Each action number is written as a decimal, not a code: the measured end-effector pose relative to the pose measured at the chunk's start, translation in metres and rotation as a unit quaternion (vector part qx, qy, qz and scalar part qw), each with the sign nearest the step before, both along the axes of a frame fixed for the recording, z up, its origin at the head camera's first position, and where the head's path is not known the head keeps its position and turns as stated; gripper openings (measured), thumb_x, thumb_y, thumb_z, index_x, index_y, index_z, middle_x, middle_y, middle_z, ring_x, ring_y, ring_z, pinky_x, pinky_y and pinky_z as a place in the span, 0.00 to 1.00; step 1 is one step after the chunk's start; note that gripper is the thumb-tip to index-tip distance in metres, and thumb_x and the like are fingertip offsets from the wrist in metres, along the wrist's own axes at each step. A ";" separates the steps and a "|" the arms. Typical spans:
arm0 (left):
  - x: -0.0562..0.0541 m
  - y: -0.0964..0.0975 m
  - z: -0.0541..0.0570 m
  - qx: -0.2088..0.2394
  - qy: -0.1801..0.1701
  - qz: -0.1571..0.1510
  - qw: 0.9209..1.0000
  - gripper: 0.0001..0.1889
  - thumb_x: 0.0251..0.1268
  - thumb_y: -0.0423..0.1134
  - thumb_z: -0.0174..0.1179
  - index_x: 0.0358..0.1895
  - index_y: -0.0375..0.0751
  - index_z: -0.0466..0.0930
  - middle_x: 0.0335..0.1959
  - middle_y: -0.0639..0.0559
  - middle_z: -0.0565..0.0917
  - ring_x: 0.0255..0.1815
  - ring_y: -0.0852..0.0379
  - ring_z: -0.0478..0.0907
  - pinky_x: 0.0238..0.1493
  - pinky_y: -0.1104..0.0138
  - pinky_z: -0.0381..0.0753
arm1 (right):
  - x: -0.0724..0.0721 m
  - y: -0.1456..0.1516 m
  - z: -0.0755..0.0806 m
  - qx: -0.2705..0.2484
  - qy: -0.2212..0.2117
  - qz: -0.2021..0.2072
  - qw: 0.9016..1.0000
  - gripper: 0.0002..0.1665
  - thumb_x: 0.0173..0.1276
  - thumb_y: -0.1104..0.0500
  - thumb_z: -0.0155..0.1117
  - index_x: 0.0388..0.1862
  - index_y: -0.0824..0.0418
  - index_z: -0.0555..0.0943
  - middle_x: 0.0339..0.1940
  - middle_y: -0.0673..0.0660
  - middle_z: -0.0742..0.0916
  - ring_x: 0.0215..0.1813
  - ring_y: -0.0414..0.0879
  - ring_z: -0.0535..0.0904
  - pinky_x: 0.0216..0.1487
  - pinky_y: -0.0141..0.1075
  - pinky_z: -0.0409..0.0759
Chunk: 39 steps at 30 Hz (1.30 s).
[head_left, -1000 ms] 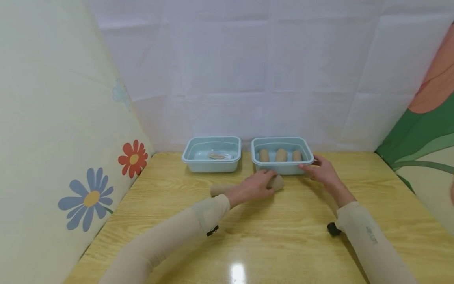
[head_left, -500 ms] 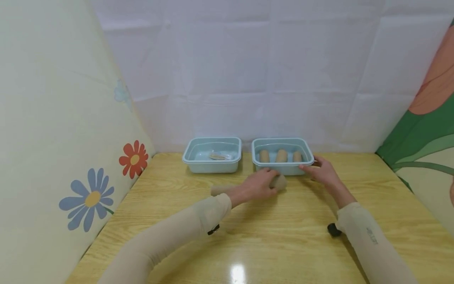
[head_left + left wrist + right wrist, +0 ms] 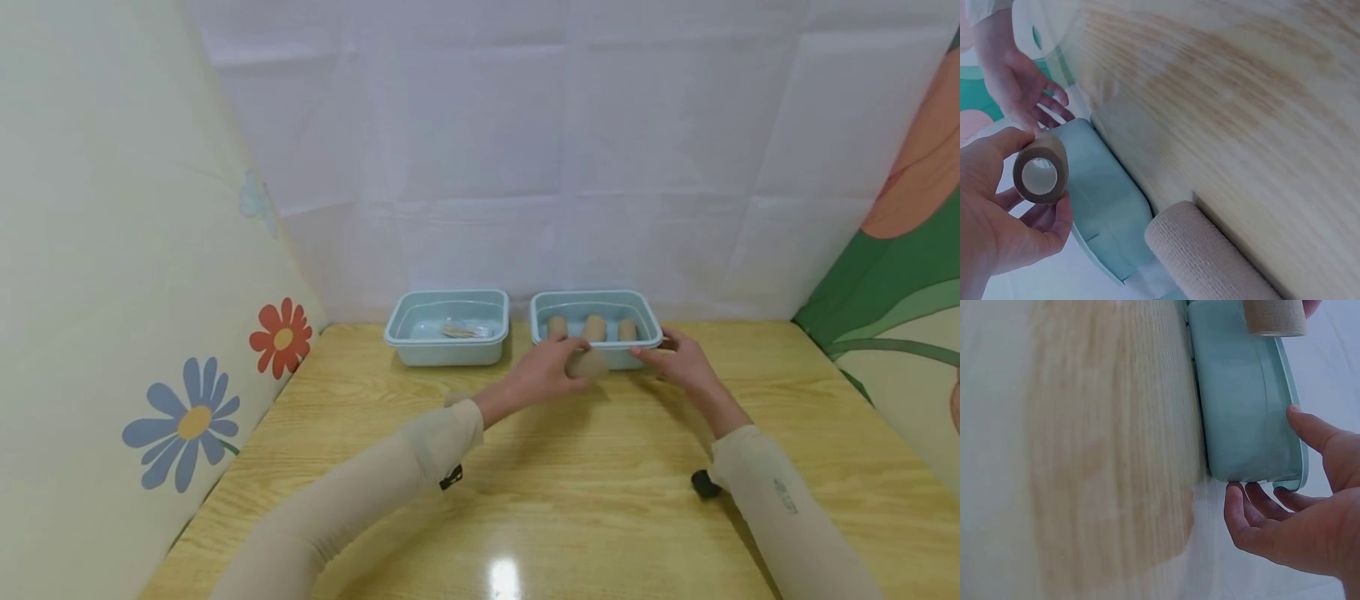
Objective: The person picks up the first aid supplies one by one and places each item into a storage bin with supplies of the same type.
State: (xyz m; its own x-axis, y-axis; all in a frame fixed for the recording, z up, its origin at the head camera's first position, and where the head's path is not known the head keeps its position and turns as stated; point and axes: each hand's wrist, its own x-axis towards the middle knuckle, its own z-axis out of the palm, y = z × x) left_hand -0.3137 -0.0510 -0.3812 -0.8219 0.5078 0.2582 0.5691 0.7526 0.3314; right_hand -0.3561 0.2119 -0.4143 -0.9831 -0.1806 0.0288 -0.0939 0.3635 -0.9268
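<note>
Left hand holding a cardboard tube beside the bin

The left hand holds a tube between thumb and curled fingers, its open end facing the camera, over the wall of a pale blue bin. The right hand rests at the bin's far corner. A second roll lies on the wooden worktop, touching the bin's side.
</note>
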 end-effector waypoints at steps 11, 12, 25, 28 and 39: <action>-0.003 -0.002 0.009 0.023 0.004 -0.020 1.000 0.26 0.61 0.43 0.71 0.62 0.42 0.80 0.49 0.46 0.77 0.42 0.56 0.75 0.41 0.66 0.77 | 0.001 0.001 0.000 -0.006 0.002 0.003 1.000 0.50 0.71 0.49 0.70 0.80 0.69 0.57 0.71 0.74 0.71 0.65 0.63 0.72 0.53 0.49 0.80; -0.004 -0.002 0.010 0.024 0.008 -0.020 0.999 0.26 0.61 0.43 0.71 0.62 0.42 0.80 0.50 0.46 0.77 0.43 0.55 0.75 0.41 0.66 0.77 | 0.001 0.001 0.000 -0.008 0.000 0.003 1.000 0.50 0.71 0.49 0.70 0.80 0.69 0.57 0.72 0.74 0.70 0.65 0.63 0.72 0.54 0.49 0.80; -0.009 -0.001 0.013 0.085 0.050 -0.022 0.995 0.25 0.62 0.44 0.69 0.62 0.41 0.80 0.50 0.47 0.79 0.44 0.56 0.76 0.40 0.69 0.77 | -0.001 0.001 -0.002 -0.005 0.009 0.000 1.000 0.49 0.70 0.49 0.71 0.80 0.68 0.59 0.70 0.74 0.72 0.64 0.64 0.73 0.54 0.49 0.80; -0.010 0.000 0.013 0.093 0.048 -0.020 0.994 0.25 0.63 0.44 0.69 0.62 0.40 0.80 0.52 0.46 0.79 0.46 0.55 0.77 0.41 0.68 0.78 | -0.001 0.001 -0.003 -0.008 0.008 0.002 1.000 0.49 0.70 0.50 0.71 0.80 0.69 0.58 0.70 0.74 0.72 0.64 0.64 0.73 0.55 0.50 0.80; -0.024 -0.001 0.009 0.155 0.036 0.005 0.987 0.26 0.66 0.44 0.71 0.63 0.35 0.78 0.55 0.44 0.82 0.47 0.55 0.79 0.41 0.70 0.79 | -0.003 0.000 -0.003 0.000 0.006 0.000 1.000 0.49 0.71 0.49 0.71 0.80 0.68 0.59 0.70 0.73 0.72 0.65 0.63 0.73 0.55 0.49 0.80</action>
